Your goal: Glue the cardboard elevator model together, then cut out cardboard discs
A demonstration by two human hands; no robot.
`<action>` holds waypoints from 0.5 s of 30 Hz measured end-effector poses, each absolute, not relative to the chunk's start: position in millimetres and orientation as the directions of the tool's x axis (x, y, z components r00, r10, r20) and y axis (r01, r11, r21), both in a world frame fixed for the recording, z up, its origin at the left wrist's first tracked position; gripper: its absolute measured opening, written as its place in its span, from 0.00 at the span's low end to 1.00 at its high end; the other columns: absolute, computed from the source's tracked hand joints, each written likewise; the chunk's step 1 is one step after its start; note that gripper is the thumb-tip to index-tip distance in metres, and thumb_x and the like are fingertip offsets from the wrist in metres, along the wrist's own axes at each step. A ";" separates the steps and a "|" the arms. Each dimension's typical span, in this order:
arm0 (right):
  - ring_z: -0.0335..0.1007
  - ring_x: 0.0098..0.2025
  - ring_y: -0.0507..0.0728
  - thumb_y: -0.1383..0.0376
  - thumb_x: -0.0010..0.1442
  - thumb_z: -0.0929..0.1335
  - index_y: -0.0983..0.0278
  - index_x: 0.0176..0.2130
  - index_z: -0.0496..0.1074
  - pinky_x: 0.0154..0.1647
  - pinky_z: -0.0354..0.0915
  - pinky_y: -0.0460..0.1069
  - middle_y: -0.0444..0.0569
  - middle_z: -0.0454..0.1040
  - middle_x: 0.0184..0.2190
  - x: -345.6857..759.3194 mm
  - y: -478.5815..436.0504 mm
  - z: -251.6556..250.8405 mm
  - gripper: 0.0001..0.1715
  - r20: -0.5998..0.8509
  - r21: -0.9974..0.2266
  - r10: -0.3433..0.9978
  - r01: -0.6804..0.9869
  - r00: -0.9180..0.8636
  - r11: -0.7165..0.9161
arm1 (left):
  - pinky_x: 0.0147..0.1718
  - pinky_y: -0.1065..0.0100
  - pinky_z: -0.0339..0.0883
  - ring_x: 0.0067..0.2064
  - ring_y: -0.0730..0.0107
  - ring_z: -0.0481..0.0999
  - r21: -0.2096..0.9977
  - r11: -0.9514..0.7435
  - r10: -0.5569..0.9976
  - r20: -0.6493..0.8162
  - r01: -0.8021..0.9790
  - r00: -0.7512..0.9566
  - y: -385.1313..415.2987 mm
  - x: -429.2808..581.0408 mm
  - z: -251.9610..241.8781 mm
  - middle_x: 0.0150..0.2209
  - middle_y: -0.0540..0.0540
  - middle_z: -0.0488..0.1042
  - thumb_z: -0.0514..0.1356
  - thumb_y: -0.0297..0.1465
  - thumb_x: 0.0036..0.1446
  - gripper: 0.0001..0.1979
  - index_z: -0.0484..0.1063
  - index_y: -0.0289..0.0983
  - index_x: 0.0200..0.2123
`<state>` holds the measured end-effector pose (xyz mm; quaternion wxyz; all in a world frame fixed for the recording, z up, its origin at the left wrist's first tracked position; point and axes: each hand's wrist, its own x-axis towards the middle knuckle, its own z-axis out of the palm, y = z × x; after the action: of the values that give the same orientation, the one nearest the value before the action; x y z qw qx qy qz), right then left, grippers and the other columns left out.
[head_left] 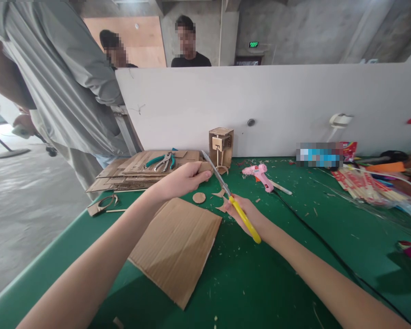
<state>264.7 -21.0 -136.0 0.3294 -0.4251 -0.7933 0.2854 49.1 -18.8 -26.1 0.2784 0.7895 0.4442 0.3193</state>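
A pair of scissors [241, 212] with yellow handles is in my right hand [245, 212], its blades pointing up and away to the left. My left hand [188, 176] pinches a small piece of cardboard [206, 166] close beside the blades. Whether the blades touch the piece is hard to tell. Below my hands lie a round cardboard disc [199, 198] and some curved offcuts [222, 208]. A large cardboard sheet [181, 246] rests flat on the green tabletop, partly behind my left forearm.
A cardboard box model [230, 148] stands by the white partition [192, 100]. Pliers [164, 161] lie on stacked cardboard [133, 167]. To the right are a pink glue gun [262, 176] with a black cable and packaged sticks [359, 185]. A person [65, 82] stands at left.
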 end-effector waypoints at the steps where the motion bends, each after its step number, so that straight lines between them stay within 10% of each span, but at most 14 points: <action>1: 0.66 0.27 0.56 0.43 0.61 0.60 0.62 0.34 0.65 0.29 0.61 0.50 0.47 0.69 0.26 263.7 -20.3 -137.0 0.26 0.290 -0.736 0.869 0.487 -0.401 0.470 | 0.16 0.76 0.49 0.19 0.81 0.57 0.759 -0.438 0.884 0.266 0.481 0.385 -18.7 52.8 -28.1 0.19 0.55 0.58 0.56 0.35 0.60 0.14 0.59 0.37 0.23; 8: 0.65 0.29 0.56 0.43 0.61 0.60 0.62 0.34 0.64 0.32 0.63 0.51 0.47 0.69 0.27 255.5 -23.1 -137.2 0.25 0.354 -0.787 0.884 0.414 -0.304 0.457 | 0.14 0.76 0.46 0.15 0.83 0.55 0.930 -0.366 0.923 0.359 0.028 0.139 -18.9 87.4 -53.6 0.19 0.59 0.53 0.51 0.39 0.64 0.14 0.60 0.37 0.28; 15: 0.62 0.28 0.54 0.44 0.63 0.57 0.61 0.30 0.59 0.32 0.63 0.51 0.45 0.64 0.27 255.9 -28.2 -129.6 0.24 0.380 -0.764 0.850 0.395 -0.364 0.510 | 0.16 0.77 0.48 0.17 0.83 0.55 0.909 -0.396 0.905 0.364 0.127 0.219 -15.8 79.6 -52.9 0.17 0.58 0.54 0.51 0.39 0.64 0.16 0.59 0.37 0.27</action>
<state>255.9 -28.2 -129.6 0.3953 -0.4021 -0.7739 0.2883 79.6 -15.8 -52.9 0.3939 0.6740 0.3829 0.4938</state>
